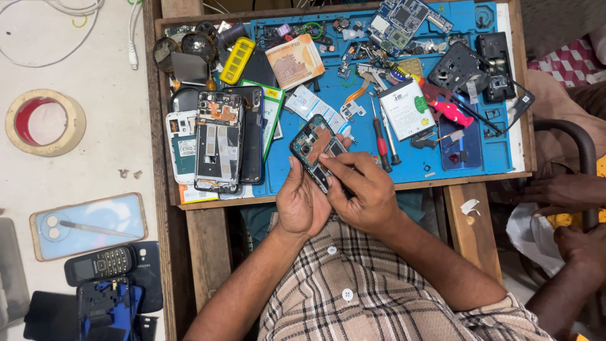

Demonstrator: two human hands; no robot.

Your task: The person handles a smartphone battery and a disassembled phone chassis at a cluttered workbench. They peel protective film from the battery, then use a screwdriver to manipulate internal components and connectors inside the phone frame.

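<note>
A: What are the 2 hands doing?
B: The left hand [302,201] cradles an opened phone [317,151] with its back off, tilted above the blue work mat [410,165]. The right hand [361,189] curls over the phone's lower end, fingertips pressed on its insides.
A: What lies nearby?
B: A stack of stripped phone frames [219,140] to the left, 2 screwdrivers [384,140] just right, then a white battery [406,108]. Another person's hands [571,215] rest at the far right.

Head cam, looks straight down, close.
</note>
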